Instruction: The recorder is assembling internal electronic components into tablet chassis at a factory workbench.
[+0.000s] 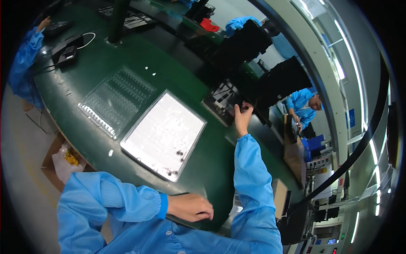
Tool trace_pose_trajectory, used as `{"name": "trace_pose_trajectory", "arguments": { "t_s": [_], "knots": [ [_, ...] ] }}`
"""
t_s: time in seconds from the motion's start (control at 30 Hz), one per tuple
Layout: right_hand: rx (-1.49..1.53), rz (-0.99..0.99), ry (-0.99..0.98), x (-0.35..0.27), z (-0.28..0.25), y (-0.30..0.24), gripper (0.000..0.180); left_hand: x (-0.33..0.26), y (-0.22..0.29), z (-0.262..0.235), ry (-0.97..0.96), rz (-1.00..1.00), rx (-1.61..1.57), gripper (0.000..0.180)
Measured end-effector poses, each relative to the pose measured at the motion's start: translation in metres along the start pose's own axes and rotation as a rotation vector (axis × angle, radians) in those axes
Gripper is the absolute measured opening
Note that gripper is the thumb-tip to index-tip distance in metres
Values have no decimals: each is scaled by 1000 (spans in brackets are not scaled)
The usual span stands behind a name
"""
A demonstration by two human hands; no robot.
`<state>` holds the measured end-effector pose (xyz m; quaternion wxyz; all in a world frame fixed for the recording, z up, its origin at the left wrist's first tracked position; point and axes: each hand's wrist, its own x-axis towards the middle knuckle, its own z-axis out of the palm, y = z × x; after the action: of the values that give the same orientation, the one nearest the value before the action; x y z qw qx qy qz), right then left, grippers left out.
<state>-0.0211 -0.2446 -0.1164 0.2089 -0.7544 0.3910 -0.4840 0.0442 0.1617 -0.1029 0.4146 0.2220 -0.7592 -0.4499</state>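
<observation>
My right hand (243,118) reaches out over a dark tray (220,115) that holds pale strip-shaped pieces. Its thumb and fingers are closed in a pinch around something small and dark that I cannot make out. My left hand (190,207) rests at the table's near edge, back upward, with fingers curled in and nothing visible in them. Between my arms and the far side lies a shallow tray with a bright white surface (163,131). Several small dark parts (179,154) sit near its right-hand edge.
A clear plastic tray (122,95) with rows of hollows lies left of the white one. Small white bits (111,153) dot the green table (139,53). Black stacks (245,42) stand beyond. A cardboard box (53,163) sits below the left edge. Co-workers (301,106) in blue work nearby.
</observation>
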Motion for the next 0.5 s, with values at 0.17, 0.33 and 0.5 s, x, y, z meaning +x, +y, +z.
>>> {"name": "trace_pose_trajectory", "arguments": {
  "t_s": [0.17,0.33,0.5],
  "knots": [
    [-242,-343,-54,96,-28,-97,60,10,4,-9,-39,-204,-283,19],
    [-690,-728,-96,202,6,-153,86,0,2,-4,19,-203,-347,17],
    [-1021,-833,32,252,54,-166,105,1,-3,-3,-39,-259,-373,17]
  ]
}}
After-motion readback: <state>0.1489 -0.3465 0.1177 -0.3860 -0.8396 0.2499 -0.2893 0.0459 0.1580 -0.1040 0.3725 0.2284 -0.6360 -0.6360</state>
